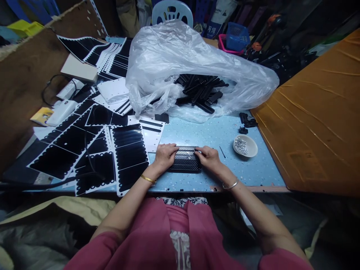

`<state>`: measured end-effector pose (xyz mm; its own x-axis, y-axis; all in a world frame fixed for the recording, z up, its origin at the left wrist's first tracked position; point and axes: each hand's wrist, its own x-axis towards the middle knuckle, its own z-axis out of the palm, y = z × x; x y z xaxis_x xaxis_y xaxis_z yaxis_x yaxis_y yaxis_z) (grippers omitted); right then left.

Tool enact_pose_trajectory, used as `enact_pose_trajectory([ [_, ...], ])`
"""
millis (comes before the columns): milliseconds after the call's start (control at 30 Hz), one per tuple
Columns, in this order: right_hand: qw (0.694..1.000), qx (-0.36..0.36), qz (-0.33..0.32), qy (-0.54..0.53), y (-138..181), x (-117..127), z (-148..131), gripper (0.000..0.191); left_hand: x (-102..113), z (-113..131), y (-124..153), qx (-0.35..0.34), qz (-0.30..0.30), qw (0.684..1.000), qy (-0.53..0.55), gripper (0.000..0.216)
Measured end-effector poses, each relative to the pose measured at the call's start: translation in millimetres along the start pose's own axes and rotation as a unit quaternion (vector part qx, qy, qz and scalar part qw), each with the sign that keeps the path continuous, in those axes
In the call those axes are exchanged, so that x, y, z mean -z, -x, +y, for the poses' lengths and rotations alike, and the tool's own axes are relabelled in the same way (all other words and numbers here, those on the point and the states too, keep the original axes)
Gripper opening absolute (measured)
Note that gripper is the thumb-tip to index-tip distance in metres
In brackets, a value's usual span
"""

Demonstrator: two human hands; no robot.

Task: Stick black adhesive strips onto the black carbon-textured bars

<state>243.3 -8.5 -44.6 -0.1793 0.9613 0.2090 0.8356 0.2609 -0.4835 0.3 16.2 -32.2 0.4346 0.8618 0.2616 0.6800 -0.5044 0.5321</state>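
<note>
A black perforated panel [185, 159] with rows of small holes lies on the blue tabletop in front of me. My left hand [165, 154] grips its left edge, thumb and fingers closed near the far corner. At the opposite edge, my right hand [209, 157] is closed on the panel in the same way. A thin dark rod [222, 152] rests just right of my right hand. Beyond it stands a white bowl [253, 148] of small shiny metal parts [241, 145]. The undersides of the panel and of my fingers are hidden.
A large clear plastic bag [180, 48] holding black strip-like parts [199, 92] covers the back. Sheets of black stickers [131, 157] spread over the left side. Small black parts [248, 120] lie near a brown taped carton [315, 123] on the right. A wooden board [33, 63] borders the left.
</note>
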Motion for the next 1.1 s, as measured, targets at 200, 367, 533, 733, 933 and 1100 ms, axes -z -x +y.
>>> enact_pose_trajectory([
  [200,0.999,-0.014,-0.041,-0.005,-12,-3,-5,0.021,-2,-1,0,0.008,0.003,1.000,0.010,0.024],
  [367,0.997,0.003,-0.043,0.057,-13,1,-4,0.027,-3,-2,0,0.009,0.005,1.000,0.016,0.023],
  [533,0.996,0.027,-0.036,0.074,-7,7,-2,0.033,-4,-3,1,0.010,0.016,1.000,0.017,0.023],
  [733,0.984,0.074,-0.091,0.131,5,19,-11,0.044,-4,-3,1,0.003,0.018,1.000,0.015,0.023],
  [933,0.951,0.089,-0.160,0.249,10,29,-17,0.055,-2,-3,1,-0.002,0.009,1.000,0.011,0.023],
  [1100,0.935,0.088,-0.187,0.288,11,34,-13,0.056,-2,-4,2,-0.014,0.007,1.000,0.006,0.023],
])
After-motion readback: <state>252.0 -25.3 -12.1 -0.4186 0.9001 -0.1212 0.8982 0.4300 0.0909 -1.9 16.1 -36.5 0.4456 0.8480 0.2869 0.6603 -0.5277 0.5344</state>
